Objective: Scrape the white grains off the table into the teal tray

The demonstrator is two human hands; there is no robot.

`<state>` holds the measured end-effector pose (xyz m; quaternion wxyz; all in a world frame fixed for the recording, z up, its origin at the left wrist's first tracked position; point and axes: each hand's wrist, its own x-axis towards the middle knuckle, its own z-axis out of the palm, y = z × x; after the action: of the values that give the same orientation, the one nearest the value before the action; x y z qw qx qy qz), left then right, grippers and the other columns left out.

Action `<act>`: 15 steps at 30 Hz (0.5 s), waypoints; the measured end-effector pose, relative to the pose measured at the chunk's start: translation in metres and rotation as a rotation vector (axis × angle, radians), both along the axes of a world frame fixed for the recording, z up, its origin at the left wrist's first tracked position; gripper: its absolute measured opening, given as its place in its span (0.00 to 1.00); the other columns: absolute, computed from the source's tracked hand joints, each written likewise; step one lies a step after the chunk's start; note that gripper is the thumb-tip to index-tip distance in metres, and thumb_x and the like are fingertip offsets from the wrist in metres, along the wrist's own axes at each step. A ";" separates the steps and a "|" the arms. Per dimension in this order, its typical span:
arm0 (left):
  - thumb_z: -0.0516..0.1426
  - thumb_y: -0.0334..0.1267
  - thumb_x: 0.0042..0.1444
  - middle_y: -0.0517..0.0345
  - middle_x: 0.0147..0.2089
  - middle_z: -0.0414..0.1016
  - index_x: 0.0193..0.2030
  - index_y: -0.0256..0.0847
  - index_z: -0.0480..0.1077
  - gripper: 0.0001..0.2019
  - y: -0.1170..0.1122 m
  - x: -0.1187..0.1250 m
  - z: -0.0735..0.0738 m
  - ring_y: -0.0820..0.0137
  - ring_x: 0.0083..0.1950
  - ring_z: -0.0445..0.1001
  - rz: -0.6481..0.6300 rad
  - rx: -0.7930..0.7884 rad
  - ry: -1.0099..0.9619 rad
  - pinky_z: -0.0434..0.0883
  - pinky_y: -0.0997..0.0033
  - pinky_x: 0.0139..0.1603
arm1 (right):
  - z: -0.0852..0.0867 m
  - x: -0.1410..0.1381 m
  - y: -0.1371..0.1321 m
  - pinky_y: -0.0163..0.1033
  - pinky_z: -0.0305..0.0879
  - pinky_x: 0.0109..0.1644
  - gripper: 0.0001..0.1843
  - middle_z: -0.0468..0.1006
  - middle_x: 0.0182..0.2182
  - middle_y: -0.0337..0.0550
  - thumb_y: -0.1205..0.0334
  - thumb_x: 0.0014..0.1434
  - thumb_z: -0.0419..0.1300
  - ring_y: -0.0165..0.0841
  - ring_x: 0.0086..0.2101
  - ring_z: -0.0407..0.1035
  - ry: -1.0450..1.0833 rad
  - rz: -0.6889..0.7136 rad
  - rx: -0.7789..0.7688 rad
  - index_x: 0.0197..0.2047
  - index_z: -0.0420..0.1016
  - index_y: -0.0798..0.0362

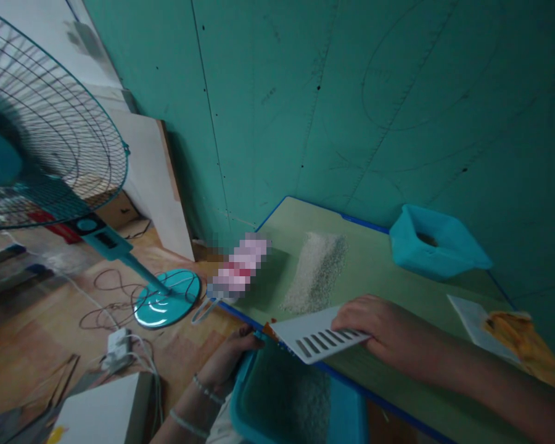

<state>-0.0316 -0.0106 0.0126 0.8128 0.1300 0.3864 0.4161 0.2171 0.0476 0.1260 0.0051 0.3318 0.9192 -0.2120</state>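
Note:
My right hand [367, 317] is closed on a flat white plastic scraper [308, 324] with a row of slots. The scraper is tilted over the front edge of the green table [374, 271]. Behind it, a rectangular spread of whitish granules [312, 271] lies on the tabletop. Below the edge is a teal bin [346, 394] with more pale granules [312, 398] inside. My left hand [238, 348] grips the bin's far left corner by the rim. Small orange-brown bits [271, 328] show at the table edge beside the scraper.
A teal basin [439, 240] stands at the table's back right, near a white sheet [476, 324] and an orange cloth [522, 339]. A blurred-out pink item [245, 265] lies on the left corner. At left are a standing fan [113, 243], cables and a power strip [118, 348].

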 end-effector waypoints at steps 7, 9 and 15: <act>0.59 0.25 0.40 0.51 0.32 0.82 0.37 0.35 0.75 0.14 0.001 0.004 -0.002 0.56 0.44 0.77 0.036 -0.005 0.060 0.68 0.58 0.50 | -0.003 0.006 -0.007 0.46 0.63 0.46 0.28 0.78 0.40 0.46 0.79 0.42 0.49 0.38 0.41 0.70 0.008 -0.030 0.008 0.45 0.74 0.50; 0.59 0.26 0.40 0.51 0.33 0.81 0.38 0.35 0.76 0.15 0.002 0.004 -0.004 0.55 0.45 0.76 0.026 0.000 0.038 0.68 0.58 0.50 | -0.003 0.007 -0.008 0.46 0.64 0.45 0.29 0.78 0.39 0.46 0.78 0.40 0.49 0.39 0.40 0.70 0.016 -0.041 -0.003 0.44 0.75 0.49; 0.59 0.25 0.38 0.51 0.35 0.82 0.41 0.34 0.76 0.19 0.007 -0.001 -0.012 0.56 0.45 0.76 -0.006 0.006 0.031 0.66 0.60 0.53 | -0.009 0.008 -0.009 0.47 0.66 0.44 0.28 0.78 0.38 0.47 0.77 0.41 0.48 0.41 0.39 0.70 0.054 -0.058 0.019 0.43 0.75 0.47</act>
<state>-0.0330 -0.0031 0.0009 0.8075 0.1400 0.3976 0.4127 0.2255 0.0383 0.1173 -0.0293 0.3523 0.9111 -0.2122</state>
